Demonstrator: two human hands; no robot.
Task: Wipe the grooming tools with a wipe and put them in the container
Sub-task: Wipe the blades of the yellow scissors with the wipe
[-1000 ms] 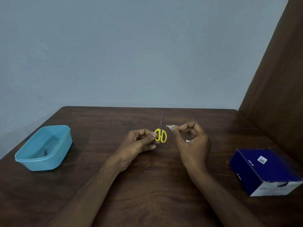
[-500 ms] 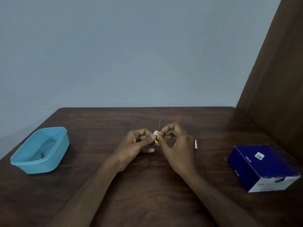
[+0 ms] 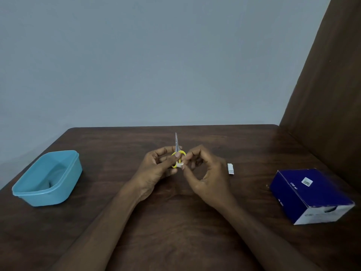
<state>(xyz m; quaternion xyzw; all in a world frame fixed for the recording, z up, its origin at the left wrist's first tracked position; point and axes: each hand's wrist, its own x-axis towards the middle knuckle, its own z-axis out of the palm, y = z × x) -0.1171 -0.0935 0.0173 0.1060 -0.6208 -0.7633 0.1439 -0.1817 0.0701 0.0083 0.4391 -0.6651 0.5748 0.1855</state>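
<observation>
Now my right hand point(image 3: 207, 173) has brought the wipe point(image 3: 180, 164) onto the yellow scissors' point(image 3: 177, 151) handle, pinched in my left grip point(image 3: 156, 169): wiping under way.

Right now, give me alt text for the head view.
The left hand holds yellow-handled scissors upright while the right hand pinches a white wipe against their handle. A blue container sits left, a dark blue box right.

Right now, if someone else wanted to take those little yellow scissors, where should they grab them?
Probably by the yellow handle loops, coming from below, the near side. The scissors stand with the thin blades pointing up and away; the left hand already holds them at the loops.
</observation>
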